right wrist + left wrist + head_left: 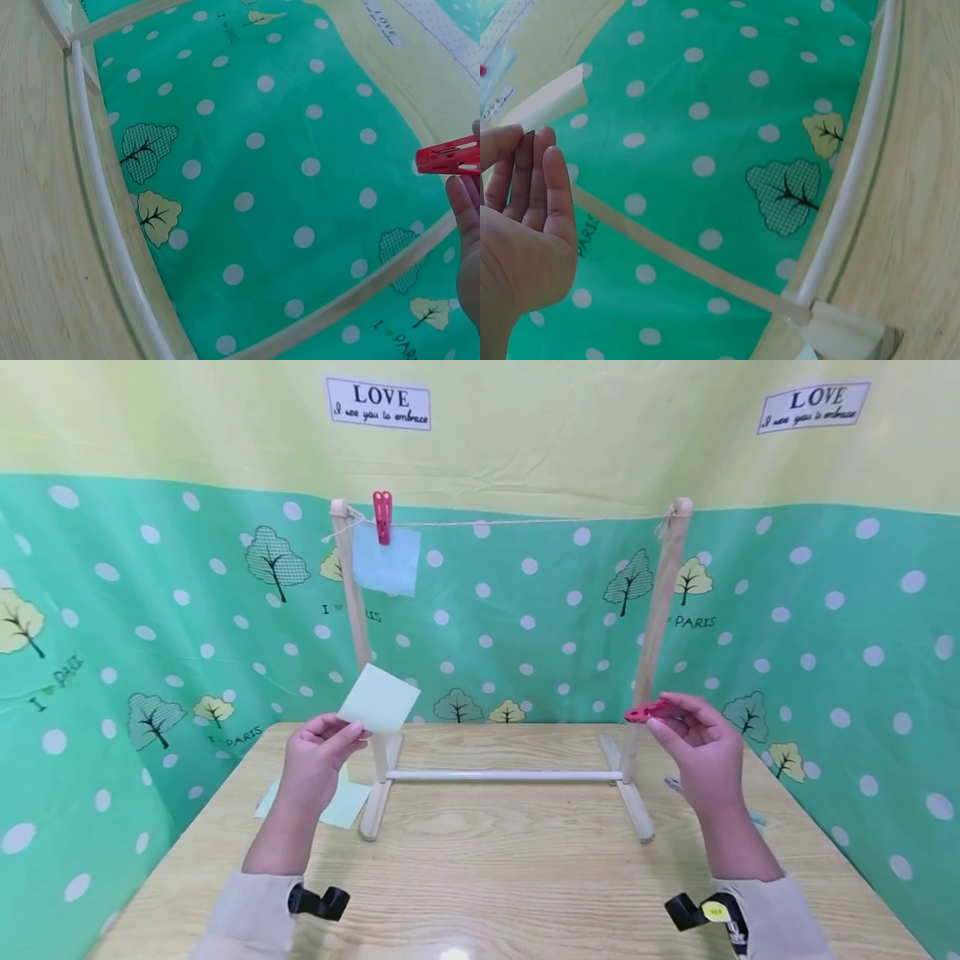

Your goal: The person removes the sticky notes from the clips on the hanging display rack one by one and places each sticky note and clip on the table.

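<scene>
In the head view my left hand (318, 762) pinches a pale green square of paper (380, 698) by its lower left corner, in front of the rack's left post. The left wrist view shows the same paper (551, 103) nearly edge-on between thumb and fingers. At the right, my right hand (703, 747) holds a red clothespin (643, 712) between thumb and fingers, close to the right post. That clothespin (448, 156) points left in the right wrist view. A light blue paper (387, 561) hangs from the string (510, 522), under another red clothespin (383, 517).
A wooden rack with a left post (352, 593), a right post (662, 602) and a white crossbar (502, 775) stands on the wooden table (495, 860). Pale green papers (347, 803) lie behind my left forearm. Small items, including a clip (673, 784), lie near my right forearm.
</scene>
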The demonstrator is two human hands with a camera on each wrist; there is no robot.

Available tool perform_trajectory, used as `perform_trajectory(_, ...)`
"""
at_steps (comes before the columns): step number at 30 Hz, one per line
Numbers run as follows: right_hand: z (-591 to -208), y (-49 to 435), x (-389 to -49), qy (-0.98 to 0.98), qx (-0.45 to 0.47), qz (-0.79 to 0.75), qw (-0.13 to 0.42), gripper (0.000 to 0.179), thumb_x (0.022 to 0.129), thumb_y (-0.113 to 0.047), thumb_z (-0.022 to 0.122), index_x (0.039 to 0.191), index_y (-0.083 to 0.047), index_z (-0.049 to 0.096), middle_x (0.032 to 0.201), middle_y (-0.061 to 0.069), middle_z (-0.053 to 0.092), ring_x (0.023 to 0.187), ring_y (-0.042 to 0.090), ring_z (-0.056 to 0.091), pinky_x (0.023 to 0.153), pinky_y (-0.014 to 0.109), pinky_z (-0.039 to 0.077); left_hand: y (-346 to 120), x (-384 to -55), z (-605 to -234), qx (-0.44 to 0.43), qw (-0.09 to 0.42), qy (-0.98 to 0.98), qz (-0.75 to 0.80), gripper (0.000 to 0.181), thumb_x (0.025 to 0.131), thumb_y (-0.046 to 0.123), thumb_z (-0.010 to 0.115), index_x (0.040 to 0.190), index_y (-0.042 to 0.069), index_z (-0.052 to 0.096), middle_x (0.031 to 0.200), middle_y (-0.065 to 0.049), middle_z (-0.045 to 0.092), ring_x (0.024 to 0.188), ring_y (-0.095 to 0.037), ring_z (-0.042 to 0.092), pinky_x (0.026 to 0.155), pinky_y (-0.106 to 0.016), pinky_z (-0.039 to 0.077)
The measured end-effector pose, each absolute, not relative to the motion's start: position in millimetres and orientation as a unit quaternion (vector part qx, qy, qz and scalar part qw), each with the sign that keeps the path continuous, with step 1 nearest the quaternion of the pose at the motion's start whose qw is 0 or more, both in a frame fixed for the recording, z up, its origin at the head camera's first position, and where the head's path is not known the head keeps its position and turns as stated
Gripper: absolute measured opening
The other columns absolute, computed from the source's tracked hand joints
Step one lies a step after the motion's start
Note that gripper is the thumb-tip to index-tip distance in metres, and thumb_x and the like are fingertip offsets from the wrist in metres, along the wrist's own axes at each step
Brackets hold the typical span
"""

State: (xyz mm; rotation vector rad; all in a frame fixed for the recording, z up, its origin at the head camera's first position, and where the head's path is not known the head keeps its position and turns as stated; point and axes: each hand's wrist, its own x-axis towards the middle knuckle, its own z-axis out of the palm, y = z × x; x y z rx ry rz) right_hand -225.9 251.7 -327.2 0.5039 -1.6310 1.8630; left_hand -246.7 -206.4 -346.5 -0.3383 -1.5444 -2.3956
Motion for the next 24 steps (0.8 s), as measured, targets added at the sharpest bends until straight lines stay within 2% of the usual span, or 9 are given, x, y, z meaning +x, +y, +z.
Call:
perform_trajectory(9,-339.7,268.5,-218.3,-0.623,0.135,0.703,0.315,0.035,0.085,0.015,0.066,0.119,0.013,0.06,0.104,0.01,0.067,0.093,0.016,0.063,0.084,0.017,0.054,-226.6,-237.0,-362.4,-0.056,0.165,-0.581,-0.795,0.006,0.088,0.001,0.07,0.089,0.006,0.067,0.082,-0.004,0.07,0.075,-0.015,0.071,0.074,-0.026,0.06)
perform_trajectory(16,-351.6,282.5,-214.2,-0.604,0.116,0.721,0.32,0.03,0.085,0.018,0.063,0.115,0.015,0.06,0.1,0.009,0.065,0.091,0.015,0.062,0.081,0.016,0.055,-244.9,-228.8,-372.8,-0.044,0.169,-0.581,-0.795,0.007,0.089,-0.001,0.069,0.09,0.006,0.067,0.081,-0.004,0.07,0.074,-0.015,0.071,0.074,-0.026,0.06)
perform_trajectory(24,-362.5,296.2,-207.9,-0.636,0.056,0.709,0.3,0.033,0.087,0.008,0.067,0.12,0.008,0.062,0.112,0.005,0.063,0.096,0.013,0.061,0.083,0.013,0.053,-267.2,-218.3,-386.8,-0.026,0.175,-0.555,-0.813,0.015,0.089,-0.008,0.066,0.093,0.007,0.065,0.083,-0.003,0.071,0.073,-0.015,0.071,0.072,-0.027,0.06)
